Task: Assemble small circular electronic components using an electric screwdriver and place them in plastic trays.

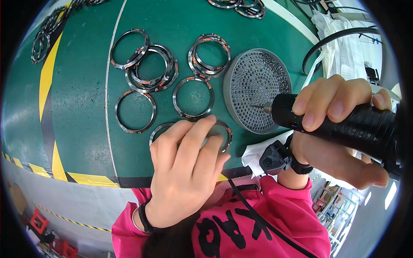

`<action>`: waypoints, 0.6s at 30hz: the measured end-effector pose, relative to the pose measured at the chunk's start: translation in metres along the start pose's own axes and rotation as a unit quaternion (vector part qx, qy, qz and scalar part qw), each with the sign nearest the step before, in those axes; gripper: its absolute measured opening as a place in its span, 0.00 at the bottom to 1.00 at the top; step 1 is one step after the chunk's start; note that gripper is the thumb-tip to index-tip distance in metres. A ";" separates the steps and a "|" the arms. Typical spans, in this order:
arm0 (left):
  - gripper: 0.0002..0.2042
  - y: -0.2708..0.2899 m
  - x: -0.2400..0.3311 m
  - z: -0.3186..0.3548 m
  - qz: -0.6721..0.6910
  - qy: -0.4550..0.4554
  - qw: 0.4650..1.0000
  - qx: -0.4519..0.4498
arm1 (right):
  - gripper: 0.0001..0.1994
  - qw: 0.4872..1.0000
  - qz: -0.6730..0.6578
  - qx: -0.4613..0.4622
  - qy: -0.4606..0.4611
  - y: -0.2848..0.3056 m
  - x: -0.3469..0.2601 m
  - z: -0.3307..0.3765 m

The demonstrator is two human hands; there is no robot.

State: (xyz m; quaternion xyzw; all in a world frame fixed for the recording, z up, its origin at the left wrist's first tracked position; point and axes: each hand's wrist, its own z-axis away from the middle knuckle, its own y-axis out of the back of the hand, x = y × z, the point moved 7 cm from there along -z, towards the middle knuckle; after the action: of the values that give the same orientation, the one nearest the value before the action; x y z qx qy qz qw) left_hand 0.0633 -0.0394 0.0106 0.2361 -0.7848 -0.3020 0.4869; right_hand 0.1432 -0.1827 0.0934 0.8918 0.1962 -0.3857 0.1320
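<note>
My left hand is bent over the table near its front edge, with its fingers closed about a slim metal ring; its palm and fingers cover much of it. Another curved ring edge shows beside the knuckles. Wrapped in my right hand is a black electric screwdriver, held nearly level. Its thin bit points left, above a round grey dish full of small holes, many of which seem to hold tiny screws. Whether the bit touches a screw, I cannot tell.
Loose rings and overlapping rings lie on the green table. More rings stand at the far edge and far left. White wrapping and a black cable are at right.
</note>
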 end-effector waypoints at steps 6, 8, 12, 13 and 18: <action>0.19 -0.004 0.001 -0.006 0.025 -0.005 1.000 -0.015 | 0.38 0.997 -0.027 0.068 -0.019 0.008 -0.012 0.005; 0.19 -0.005 0.000 -0.004 0.015 0.002 1.000 -0.013 | 0.36 0.990 -0.074 0.120 -0.008 0.010 -0.007 0.010; 0.19 -0.004 0.003 -0.007 0.024 -0.007 1.000 -0.005 | 0.37 0.993 -0.066 0.098 0.008 0.003 -0.010 0.011; 0.19 -0.004 0.002 -0.006 0.021 -0.004 1.000 -0.005 | 0.37 0.993 -0.071 0.092 0.012 -0.001 -0.008 0.011; 0.19 0.000 0.000 -0.004 0.025 -0.010 1.000 -0.002 | 0.39 0.995 -0.073 0.061 0.032 -0.018 -0.006 0.010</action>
State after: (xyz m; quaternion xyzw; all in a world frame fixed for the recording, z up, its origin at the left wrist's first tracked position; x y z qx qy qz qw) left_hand 0.0664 -0.0405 0.0119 0.2127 -0.7944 -0.2940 0.4872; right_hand 0.1247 -0.1718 0.0900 0.8933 0.2408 -0.3771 0.0430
